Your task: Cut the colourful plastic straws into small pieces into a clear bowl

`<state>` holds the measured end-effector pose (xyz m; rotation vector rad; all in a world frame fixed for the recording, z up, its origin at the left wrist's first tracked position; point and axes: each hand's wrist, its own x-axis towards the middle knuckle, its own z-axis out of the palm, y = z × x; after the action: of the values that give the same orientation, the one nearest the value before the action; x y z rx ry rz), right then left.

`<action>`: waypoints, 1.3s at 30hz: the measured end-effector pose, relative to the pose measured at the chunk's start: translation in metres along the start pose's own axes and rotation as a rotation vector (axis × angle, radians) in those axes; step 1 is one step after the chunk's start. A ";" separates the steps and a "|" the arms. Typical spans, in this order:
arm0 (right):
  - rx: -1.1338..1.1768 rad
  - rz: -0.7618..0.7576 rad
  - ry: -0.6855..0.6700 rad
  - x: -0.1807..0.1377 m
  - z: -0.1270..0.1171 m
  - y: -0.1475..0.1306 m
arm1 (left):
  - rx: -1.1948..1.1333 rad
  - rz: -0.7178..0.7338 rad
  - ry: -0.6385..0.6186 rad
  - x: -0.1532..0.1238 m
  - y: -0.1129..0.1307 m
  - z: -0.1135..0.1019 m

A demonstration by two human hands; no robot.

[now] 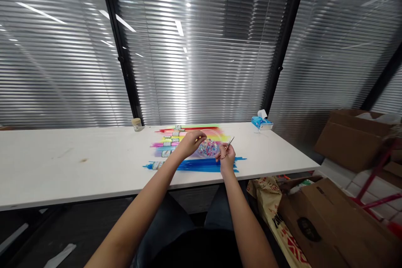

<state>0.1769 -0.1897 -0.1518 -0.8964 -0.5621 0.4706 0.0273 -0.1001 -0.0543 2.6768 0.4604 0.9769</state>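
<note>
My right hand [227, 157] is closed around a pair of scissors [230, 142], with the blades pointing up and away to the right. My left hand [191, 142] reaches over the left rim of a clear round bowl, its fingertips pinched together; whatever they hold, if anything, is too small to make out. Inside the bowl lie many small multicoloured pieces [207, 148]. A bundle of thin blue strips [204, 165] lies nearest me, under my forearm and close to my right hand. More bundles in purple, pink, yellow and red [188, 129] are fanned out behind, each with a label band [166, 144].
The white table [94, 163] runs along blinds [201, 50]. A small tub [136, 124] stands at its back edge, and a blue tissue pack [261, 121] sits back right. Cardboard boxes [333, 217] and a printed bag [270, 205] crowd the floor at right.
</note>
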 end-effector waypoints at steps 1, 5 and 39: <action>0.000 -0.001 -0.001 0.000 0.000 0.000 | 0.018 0.004 -0.007 0.001 0.001 0.000; -0.004 -0.006 -0.002 0.000 0.000 -0.001 | 0.101 -0.006 -0.042 0.009 0.001 0.007; 0.003 -0.001 0.006 0.001 0.000 0.001 | 0.131 -0.129 -0.026 0.017 -0.002 0.009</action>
<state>0.1778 -0.1885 -0.1524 -0.8939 -0.5563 0.4673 0.0451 -0.0935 -0.0521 2.7306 0.7045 0.9036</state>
